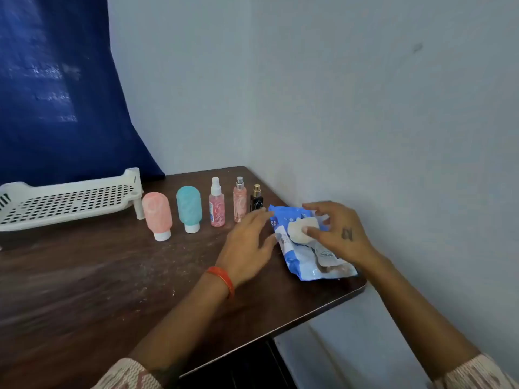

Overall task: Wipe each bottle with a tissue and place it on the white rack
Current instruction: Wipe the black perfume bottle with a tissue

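A row of bottles stands on the dark wooden table (112, 276): a pink squeeze tube (157, 214), a teal squeeze tube (189, 207), a pink spray bottle (216, 204), a slimmer pink spray bottle (239, 202) and a small black perfume bottle (256, 200). A blue tissue pack (303, 262) lies at the table's right end. My right hand (337, 234) pinches a white tissue (299, 230) at the pack's opening. My left hand (248, 242) lies with straight fingers against the pack's left side. The white perforated rack (64, 203) stands at the left, with nothing on it.
A pale wall runs close along the table's right side and back. A dark blue curtain (56, 94) hangs behind the rack. The table's right front corner (362, 284) is just beyond the tissue pack.
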`<state>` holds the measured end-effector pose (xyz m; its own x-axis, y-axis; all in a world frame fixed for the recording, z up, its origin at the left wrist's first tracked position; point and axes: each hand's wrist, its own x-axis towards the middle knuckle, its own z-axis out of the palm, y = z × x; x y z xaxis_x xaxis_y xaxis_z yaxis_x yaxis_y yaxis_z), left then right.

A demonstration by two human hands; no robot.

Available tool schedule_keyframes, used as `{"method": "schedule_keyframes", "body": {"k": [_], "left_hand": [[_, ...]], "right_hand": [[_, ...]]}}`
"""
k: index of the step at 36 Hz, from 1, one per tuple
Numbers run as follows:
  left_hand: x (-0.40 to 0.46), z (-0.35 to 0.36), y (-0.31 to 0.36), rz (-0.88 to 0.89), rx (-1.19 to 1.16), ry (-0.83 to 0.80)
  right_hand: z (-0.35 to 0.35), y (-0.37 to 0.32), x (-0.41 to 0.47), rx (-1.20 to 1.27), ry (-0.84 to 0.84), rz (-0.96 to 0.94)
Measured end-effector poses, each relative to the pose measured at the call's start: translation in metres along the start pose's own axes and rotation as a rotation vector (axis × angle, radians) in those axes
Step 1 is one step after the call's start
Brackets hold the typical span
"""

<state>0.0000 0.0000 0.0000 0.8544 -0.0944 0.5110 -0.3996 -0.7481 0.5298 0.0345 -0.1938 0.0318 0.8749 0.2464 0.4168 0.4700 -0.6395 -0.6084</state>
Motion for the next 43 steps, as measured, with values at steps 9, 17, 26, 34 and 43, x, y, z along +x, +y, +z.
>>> {"method": "schedule_keyframes", "body": {"k": [9, 17, 26, 34, 43], "left_hand": [[0.000, 0.017, 0.001, -0.007, 0.044, -0.082], [0.001, 0.024, -0.002, 0.025, 0.054, -0.124], [0.031, 0.004, -0.004, -0.005, 0.077, 0.097], [0.082, 0.004, -0.022, -0.167, 0.167, 0.074], [0.110, 0.022, -0.033, -0.278, 0.230, 0.035]], "right_hand": [[0.022, -0.005, -0.001, -0.516, -0.090, -0.142], [0.035, 0.006, 0.005, -0.495, -0.013, -0.168], [0.024, 0.008, 0.013, -0.142, 0.236, -0.118], [0.019, 0.002, 0.023, 0.023, 0.439, -0.138], [0.028, 0.008, 0.028, 0.171, 0.529, -0.158]]}}
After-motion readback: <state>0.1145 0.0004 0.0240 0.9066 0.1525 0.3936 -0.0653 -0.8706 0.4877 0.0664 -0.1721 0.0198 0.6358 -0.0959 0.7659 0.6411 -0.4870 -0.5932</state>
